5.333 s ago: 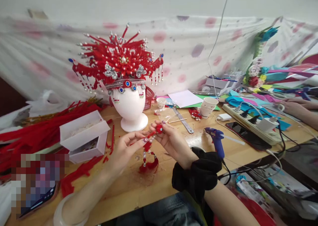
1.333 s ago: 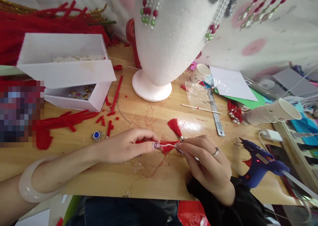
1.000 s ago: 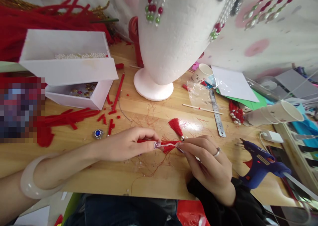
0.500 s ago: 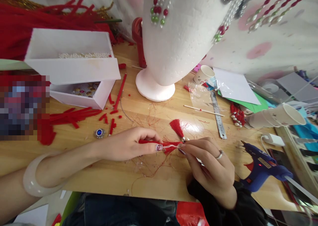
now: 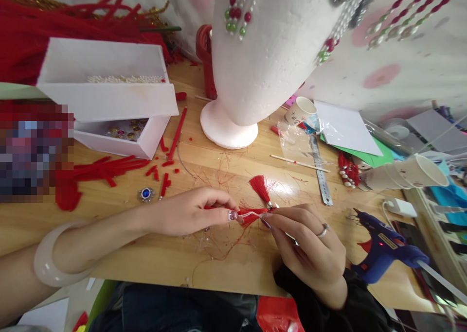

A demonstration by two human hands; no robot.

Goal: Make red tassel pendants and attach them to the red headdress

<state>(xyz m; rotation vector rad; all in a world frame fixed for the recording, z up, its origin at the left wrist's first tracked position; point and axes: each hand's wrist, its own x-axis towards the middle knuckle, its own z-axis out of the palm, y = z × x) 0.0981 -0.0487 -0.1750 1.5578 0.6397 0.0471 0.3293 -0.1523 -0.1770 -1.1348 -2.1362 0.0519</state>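
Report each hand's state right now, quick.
Left hand: closed, thumb and fingers pinching a white cord and red threads.
Right hand: closed, pinching the same cord farther along; whether it grips anything else cannot be told.

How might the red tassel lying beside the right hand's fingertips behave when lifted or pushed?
The red tassel would probably flop, being made of fine strands. It is likely light: just a slim bundle. Fanned wide at one end, narrow at the other, it seems unlikely to roll.
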